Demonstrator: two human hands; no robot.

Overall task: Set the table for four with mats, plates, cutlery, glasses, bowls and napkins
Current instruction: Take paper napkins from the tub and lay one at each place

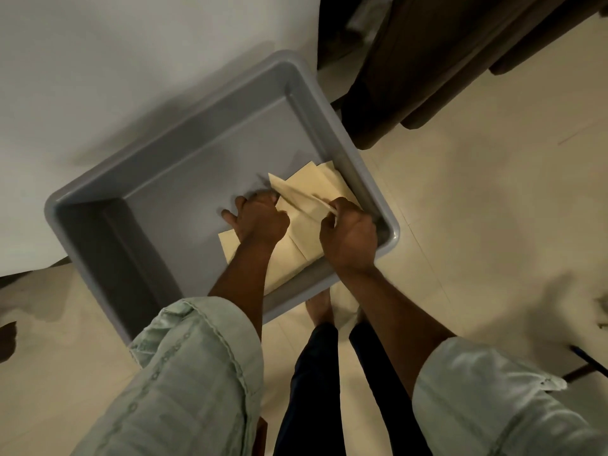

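Left hand: my left hand (260,222) is down inside the bin, on the napkins; two fingers (230,216) lie stretched out onto the bin floor; the others are blurred, so I cannot tell what they hold.
Right hand: my right hand (349,236) has its fingers curled, pinching one napkin by its near end; that napkin (292,192) is lifted and tilted above the rest.
Napkins: a loose pile of cream napkins (296,248) lies on the bin floor, against the bin's right wall and near wall, the sheets overlapping at odd angles.
Bin: the grey bin (184,133) sits at the tabletop's near right corner; its near corner hangs out past the edge, over the floor.
Tabletop: the white tabletop (131,60) runs off to the left and far side.
Floor: pale floor (477,209) to the right; my bare feet (320,309) show just below the bin's overhanging rim.
Sleeves: both pale green sleeves (197,373) are rolled up the forearm.
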